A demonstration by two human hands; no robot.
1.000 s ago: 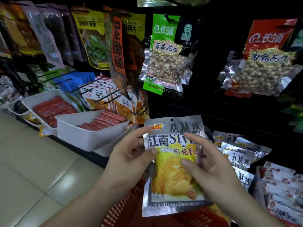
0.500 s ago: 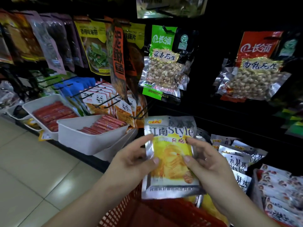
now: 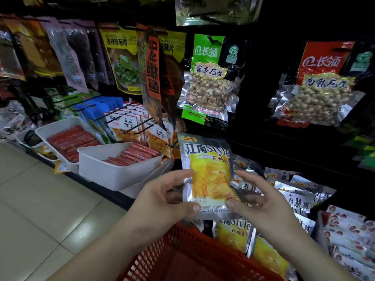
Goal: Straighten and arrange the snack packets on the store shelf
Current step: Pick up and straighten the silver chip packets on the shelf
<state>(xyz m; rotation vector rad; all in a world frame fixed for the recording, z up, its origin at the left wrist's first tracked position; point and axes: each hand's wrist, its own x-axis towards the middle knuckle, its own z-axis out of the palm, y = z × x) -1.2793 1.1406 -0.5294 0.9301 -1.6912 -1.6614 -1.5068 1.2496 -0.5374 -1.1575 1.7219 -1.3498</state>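
Yellow packet [image 3: 207,175] upright at centre frame, left hand [image 3: 166,199] pinching its left edge, right hand [image 3: 263,205] gripping its right edge, red basket [image 3: 182,258] at bottom centre

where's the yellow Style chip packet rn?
Head view, centre: the yellow chip packet is held upright between left hand and right hand, above the red basket, right of the white tray.

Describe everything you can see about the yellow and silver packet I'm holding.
The yellow and silver packet is a flat, shiny foil pouch: silver borders, a yellow picture panel, dark print reading "Style" beside Chinese characters, a small logo top left. It stands roughly upright, front to the camera, in the air above a red basket. The left hand pinches its lower left edge, the right hand its lower right.
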